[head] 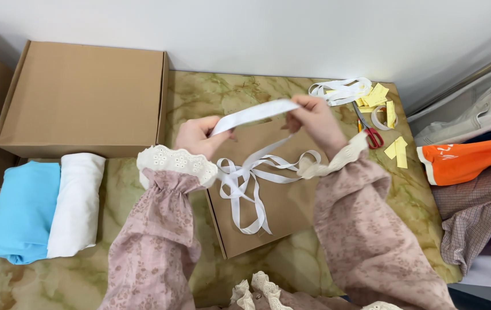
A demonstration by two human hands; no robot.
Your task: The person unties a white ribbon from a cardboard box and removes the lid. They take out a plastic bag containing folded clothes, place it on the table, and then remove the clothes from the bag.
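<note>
A: What did the hands hold?

B: The left hand (195, 133) and right hand (312, 119) were raised above the middle of the table (211, 95). Each was pinched shut on one end of a white ribbon (252, 113), which ran flat and nearly taut between them.

A: And below the hands?

B: A flat brown box (280, 212) lay at the table's centre, slightly skewed to its edges. More white ribbon hung from the right hand to a loose bow (244, 175) lying on the lid, its tails trailing toward the near edge.

A: The left side?

B: A larger closed carton (82, 97) sat at the far left corner. In front of it, at the left edge, lay a folded blue cloth (23, 209) with a rolled white cloth (76, 204) touching its right side.

A: The right side?

B: Near the far right corner lay a coil of ribbon (337, 90), yellow paper slips (376, 95), a tape roll (379, 117) and red-handled scissors (370, 131), all close together. Two more slips (397, 150) lay near the right edge. Beyond that edge, off the table, was a pile of clothes (475, 189) with an orange garment (466, 161) on top.
</note>
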